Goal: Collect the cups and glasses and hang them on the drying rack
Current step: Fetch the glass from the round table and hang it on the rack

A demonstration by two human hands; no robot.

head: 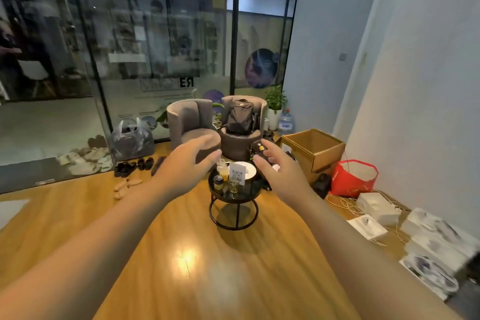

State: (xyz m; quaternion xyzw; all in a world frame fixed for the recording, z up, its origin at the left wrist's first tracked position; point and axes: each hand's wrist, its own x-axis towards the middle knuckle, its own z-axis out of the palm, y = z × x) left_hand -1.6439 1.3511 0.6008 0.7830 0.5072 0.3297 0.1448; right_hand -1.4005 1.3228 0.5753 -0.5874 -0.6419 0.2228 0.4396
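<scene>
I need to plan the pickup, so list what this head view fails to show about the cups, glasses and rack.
- Drying rack: not in the head view at all.
- Glasses on the round side table: small and blurred, so their number and contents are unclear.
- Far edge of the table: partly covered by the left hand and right hand.
- White plate: partly hidden behind the QR card.
</scene>
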